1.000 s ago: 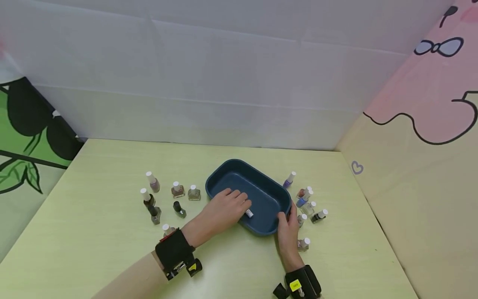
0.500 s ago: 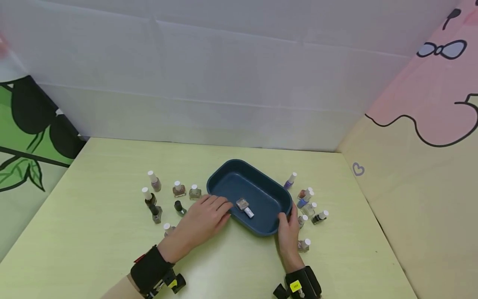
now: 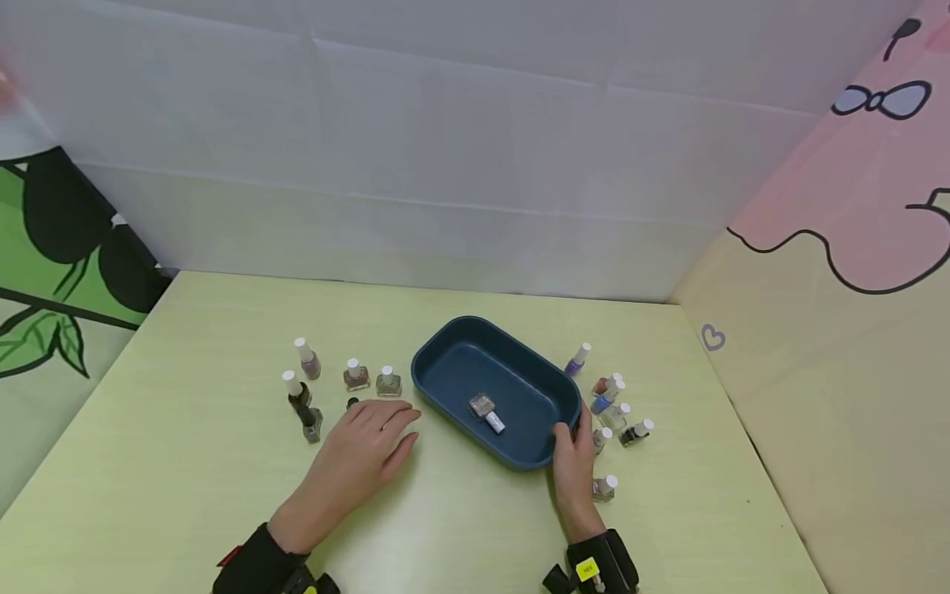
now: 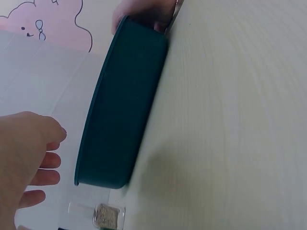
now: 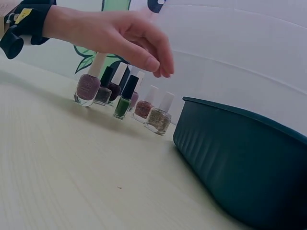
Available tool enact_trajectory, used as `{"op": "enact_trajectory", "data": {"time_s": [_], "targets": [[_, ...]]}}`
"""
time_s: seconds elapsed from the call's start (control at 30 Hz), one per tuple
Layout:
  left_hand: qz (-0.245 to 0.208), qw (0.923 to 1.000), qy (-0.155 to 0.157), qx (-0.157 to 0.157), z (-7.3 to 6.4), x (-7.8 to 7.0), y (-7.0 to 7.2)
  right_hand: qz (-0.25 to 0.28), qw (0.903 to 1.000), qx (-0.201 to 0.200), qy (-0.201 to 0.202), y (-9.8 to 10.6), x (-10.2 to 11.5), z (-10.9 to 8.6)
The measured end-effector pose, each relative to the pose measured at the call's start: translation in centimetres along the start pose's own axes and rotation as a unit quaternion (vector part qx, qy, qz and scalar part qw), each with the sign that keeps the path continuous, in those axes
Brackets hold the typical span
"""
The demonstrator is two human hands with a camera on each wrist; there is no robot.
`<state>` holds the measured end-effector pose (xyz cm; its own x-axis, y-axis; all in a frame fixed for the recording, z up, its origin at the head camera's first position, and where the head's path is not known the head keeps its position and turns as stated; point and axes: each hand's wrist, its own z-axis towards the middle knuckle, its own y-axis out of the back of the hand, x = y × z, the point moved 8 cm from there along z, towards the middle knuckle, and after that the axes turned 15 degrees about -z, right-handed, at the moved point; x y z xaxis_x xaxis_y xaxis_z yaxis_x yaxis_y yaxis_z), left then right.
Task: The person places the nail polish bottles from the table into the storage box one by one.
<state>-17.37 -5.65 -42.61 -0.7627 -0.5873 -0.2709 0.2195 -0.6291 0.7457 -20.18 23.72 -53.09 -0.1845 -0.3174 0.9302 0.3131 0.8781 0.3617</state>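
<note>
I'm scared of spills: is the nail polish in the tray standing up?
No, tipped: the bottle lies in the tray, its white cap pointing sideways.

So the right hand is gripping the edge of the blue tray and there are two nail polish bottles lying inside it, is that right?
Not quite: only one nail polish bottle lies inside the blue tray, as the head view shows. The right hand is indeed gripping the tray's edge.

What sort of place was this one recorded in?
Probably a small staged tabletop booth rather than a lived-in room: a pale table stands against a creased whitish backdrop, with a pink cartoon-printed side panel closing one side.
</note>
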Motion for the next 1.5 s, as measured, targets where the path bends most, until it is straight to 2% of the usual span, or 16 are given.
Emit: {"op": "enact_trajectory", "data": {"time_s": [0.2,0.43,0.63,0.8,0.97,1.03,1.17,1.5], "targets": [[-0.004,0.9987,0.016,-0.048,-1.6,0.7,1.4,0.001,1.0000,0.001,0.000,0.0,0.2,0.0],[-0.009,0.9959,0.052,-0.074,-3.6,1.6,2.4,-0.003,1.0000,-0.001,-0.001,0.0,0.1,0.0],[-0.036,0.9922,0.071,-0.096,-4.9,2.2,2.8,-0.002,1.0000,0.000,0.001,-0.1,0.1,0.1],[-0.075,0.9871,0.083,-0.114,-5.6,2.5,3.2,-0.001,1.0000,-0.002,0.001,0.0,0.0,0.0],[-0.089,0.9791,0.148,-0.108,-6.2,3.0,3.3,-0.005,1.0000,-0.005,-0.002,0.1,0.0,-0.1],[-0.090,0.9740,0.183,-0.100,-6.5,3.3,3.2,-0.004,1.0000,-0.005,0.000,0.1,0.0,-0.1],[-0.101,0.9629,0.233,-0.092,-7.1,3.8,3.1,-0.003,1.0000,-0.005,0.003,0.1,0.0,-0.1],[-0.135,0.9467,0.281,-0.080,-8.1,4.6,2.6,-0.001,1.0000,-0.004,0.008,0.1,0.1,-0.1]]}}
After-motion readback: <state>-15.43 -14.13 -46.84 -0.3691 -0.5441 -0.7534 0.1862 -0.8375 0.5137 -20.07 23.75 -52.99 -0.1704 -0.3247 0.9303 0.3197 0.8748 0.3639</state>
